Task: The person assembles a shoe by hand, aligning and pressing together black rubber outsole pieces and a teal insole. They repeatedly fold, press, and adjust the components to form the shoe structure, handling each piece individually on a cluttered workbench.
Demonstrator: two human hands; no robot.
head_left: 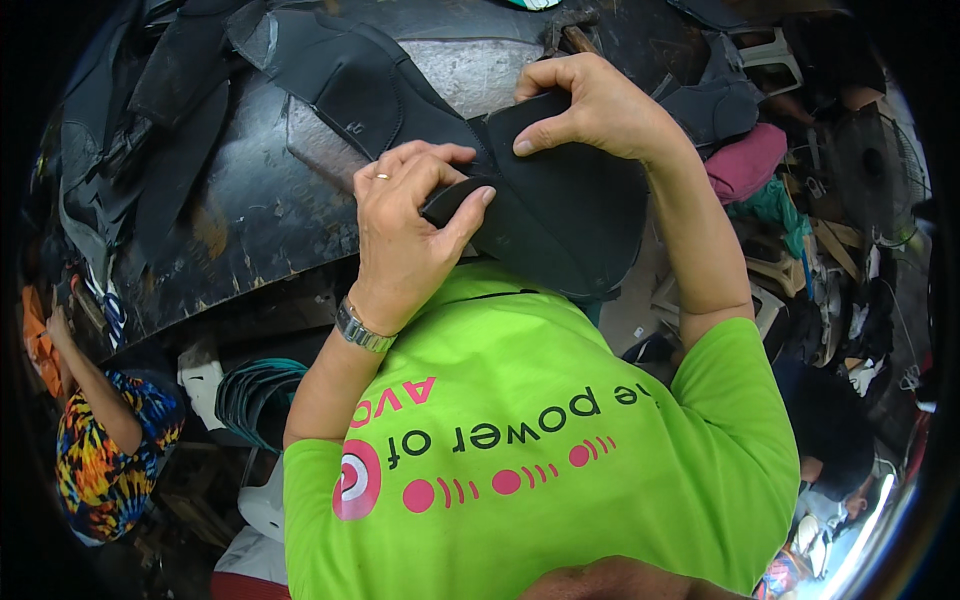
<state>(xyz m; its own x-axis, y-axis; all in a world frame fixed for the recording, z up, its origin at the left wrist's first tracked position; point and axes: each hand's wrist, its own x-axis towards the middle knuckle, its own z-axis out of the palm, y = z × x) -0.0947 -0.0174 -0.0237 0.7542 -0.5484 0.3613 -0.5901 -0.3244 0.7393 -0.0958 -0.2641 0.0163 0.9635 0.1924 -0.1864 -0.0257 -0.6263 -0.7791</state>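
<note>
A black stitched piece, which looks like a shoe upper, is spread between my hands at the table's near edge. My left hand is closed on a folded-up edge of it, thumb against curled fingers. With thumb and fingers, my right hand pinches the upper edge. A stitched black section stretches away to the far left over a grey slab; whether it joins the piece in my hands I cannot tell. The fingertips of my left hand are partly hidden behind the material.
More black pieces lie heaped on the dark table at left. A wooden-handled tool is at the far side. On the right are a pink bundle and a fan. Another person works at left.
</note>
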